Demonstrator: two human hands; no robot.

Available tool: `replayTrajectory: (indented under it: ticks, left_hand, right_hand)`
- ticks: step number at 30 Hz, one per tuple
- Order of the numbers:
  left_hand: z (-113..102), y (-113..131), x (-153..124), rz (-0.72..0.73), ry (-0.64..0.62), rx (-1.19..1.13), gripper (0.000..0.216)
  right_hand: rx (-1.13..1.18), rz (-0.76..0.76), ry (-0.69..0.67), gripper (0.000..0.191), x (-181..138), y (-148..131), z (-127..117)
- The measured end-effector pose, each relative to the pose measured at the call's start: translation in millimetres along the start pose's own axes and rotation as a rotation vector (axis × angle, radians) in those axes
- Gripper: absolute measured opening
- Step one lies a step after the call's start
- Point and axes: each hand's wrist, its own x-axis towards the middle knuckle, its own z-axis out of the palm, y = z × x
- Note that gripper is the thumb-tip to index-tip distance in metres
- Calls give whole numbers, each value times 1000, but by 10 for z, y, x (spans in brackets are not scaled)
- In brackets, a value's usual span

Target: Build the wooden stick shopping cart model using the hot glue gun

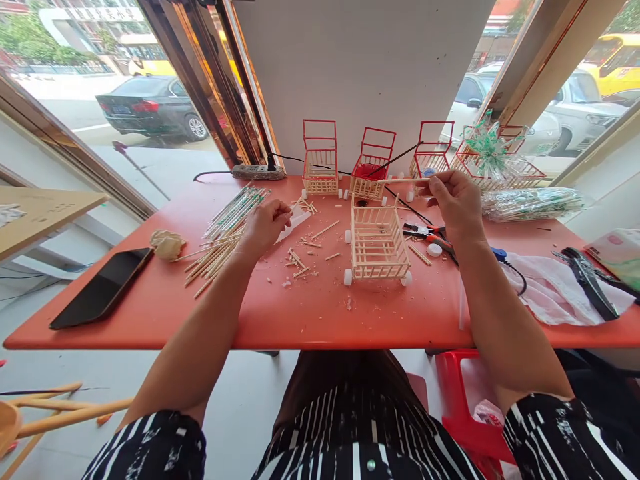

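Right of centre in the frame, the right hand (456,203) pinches a thin wooden stick (407,180) between thumb and fingers, its free end pointing left. Below that, just right of the middle, the small wooden cart (379,243) stands on white wheels on the red worktop (300,327). Left of centre, the left hand (265,227) has its fingers curled nearly together beside a pile of loose sticks (216,263); whether they grip anything, I cannot tell.
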Motion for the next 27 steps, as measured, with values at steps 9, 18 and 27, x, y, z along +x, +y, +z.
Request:
replayTrajectory:
  ticks: [9, 18, 27]
  left_hand:
    - [-32, 359, -50, -88, -77, -460, 8]
    - [-8, 757, 48, 109, -184, -364, 12]
    - [450, 1224, 205, 396, -32, -52, 4]
  right_hand:
    - [75, 48, 31, 28, 64, 64, -66]
    - [62, 99, -60, 35, 40, 99, -39]
    - [-233, -106, -12, 45, -95, 45, 106]
